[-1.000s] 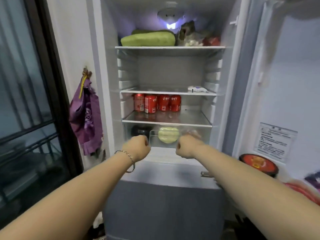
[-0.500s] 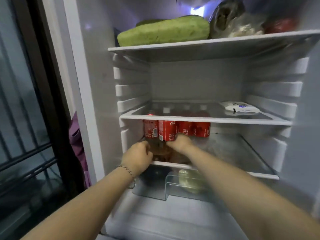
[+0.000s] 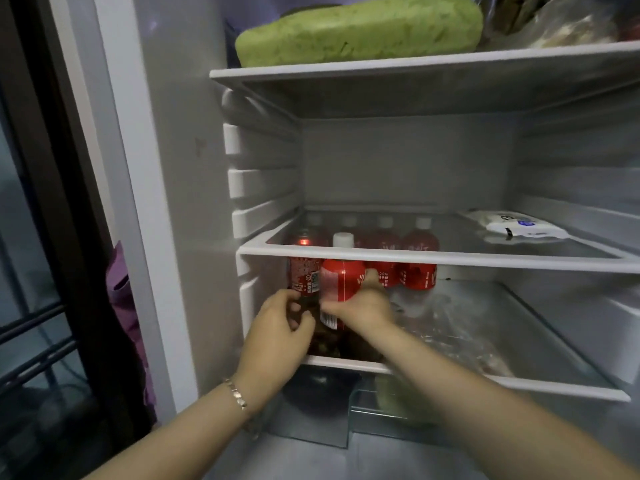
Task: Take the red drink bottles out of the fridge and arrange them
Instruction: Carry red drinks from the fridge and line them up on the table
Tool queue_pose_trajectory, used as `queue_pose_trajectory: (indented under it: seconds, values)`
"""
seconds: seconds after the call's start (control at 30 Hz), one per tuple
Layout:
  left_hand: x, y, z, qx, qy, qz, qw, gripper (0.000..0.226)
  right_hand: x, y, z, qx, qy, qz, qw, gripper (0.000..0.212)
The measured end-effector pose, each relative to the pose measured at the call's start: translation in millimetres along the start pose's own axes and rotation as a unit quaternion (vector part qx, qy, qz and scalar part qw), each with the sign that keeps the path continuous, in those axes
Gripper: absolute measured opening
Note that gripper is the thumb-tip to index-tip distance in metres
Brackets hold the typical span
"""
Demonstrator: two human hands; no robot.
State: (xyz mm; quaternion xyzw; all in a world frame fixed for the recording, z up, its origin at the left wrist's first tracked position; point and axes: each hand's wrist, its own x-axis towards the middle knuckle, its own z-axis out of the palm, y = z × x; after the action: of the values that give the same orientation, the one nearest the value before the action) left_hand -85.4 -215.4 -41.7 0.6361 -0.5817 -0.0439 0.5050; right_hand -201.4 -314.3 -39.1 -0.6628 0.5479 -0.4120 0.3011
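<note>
Several red drink bottles with white caps stand in a row at the left of the fridge's lower glass shelf (image 3: 519,384). My left hand (image 3: 277,336) curls its fingers round the leftmost bottle (image 3: 304,275), low on its body. My right hand (image 3: 363,306) grips the second bottle (image 3: 341,278), which stands forward of the row and tilts slightly toward me. Two more red bottles (image 3: 417,275) stay at the back to the right, their tops seen through the middle shelf (image 3: 450,258).
A white packet (image 3: 512,226) lies on the middle shelf at the right. A long green vegetable (image 3: 360,29) and bags fill the top shelf. A clear drawer (image 3: 367,410) sits under the lower shelf. A purple cloth (image 3: 126,306) hangs left of the fridge.
I have moved closer to the fridge. Both hands went from the drawer front up to the lower shelf and closed round the two leftmost bottles; the second bottle has come forward.
</note>
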Motion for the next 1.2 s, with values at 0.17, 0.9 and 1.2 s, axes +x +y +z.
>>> queue_pose_trajectory:
  seconds: [0.17,0.9,1.2]
  values:
    - [-2,29,-6,-0.04,0.024,0.079,0.996,0.047,-69,-7,-10,0.008,0.017,-0.037,0.999,0.081]
    - [19,45,-58,0.312,0.027,0.129,0.941,0.017,54,-26,62,0.103,-0.032,0.015,0.994,0.085]
    - [19,46,-59,0.334,0.03,0.145,0.931,0.019,31,-30,39,0.009,-0.052,-0.019,0.998,0.061]
